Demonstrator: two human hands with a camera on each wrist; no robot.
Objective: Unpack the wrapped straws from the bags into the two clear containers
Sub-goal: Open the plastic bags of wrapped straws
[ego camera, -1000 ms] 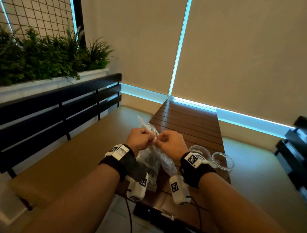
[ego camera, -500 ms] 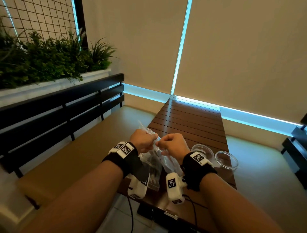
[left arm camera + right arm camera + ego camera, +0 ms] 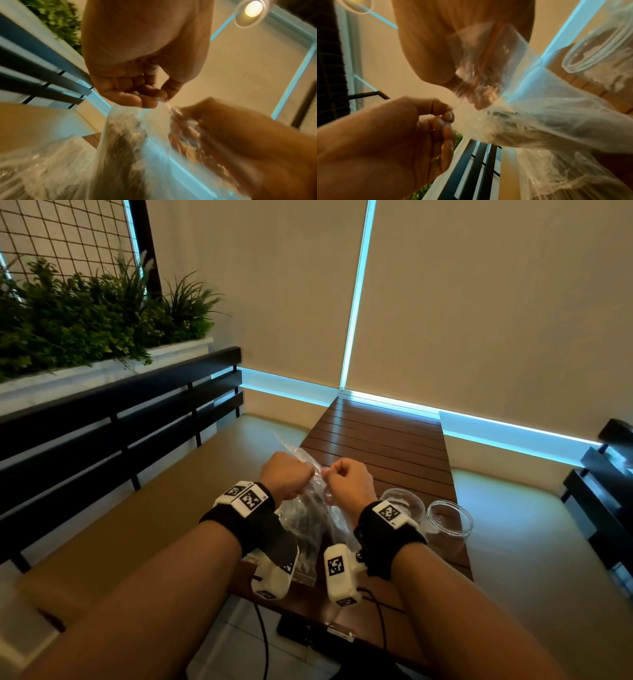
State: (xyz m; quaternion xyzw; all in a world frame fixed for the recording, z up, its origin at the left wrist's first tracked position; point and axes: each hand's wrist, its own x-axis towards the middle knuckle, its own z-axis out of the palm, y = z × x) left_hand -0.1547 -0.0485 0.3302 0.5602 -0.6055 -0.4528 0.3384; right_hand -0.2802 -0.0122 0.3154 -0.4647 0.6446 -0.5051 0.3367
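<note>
You are looking at two round clear plastic containers (image 3: 401, 502) (image 3: 448, 521), and you are holding one clear zip bag (image 3: 310, 520).

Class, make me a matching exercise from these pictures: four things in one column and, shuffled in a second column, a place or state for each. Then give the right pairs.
Things
1. bag
2. containers
3. plants
4. left hand

Places or states
A. growing in the white planter behind the black bench back
B. standing on the table, right of the hands, no straws in them
C. pinching the bag's top edge opposite the right hand
D. held up over the table, dark straws inside

Pairs: 1-D, 2-B, 3-A, 4-C
</note>
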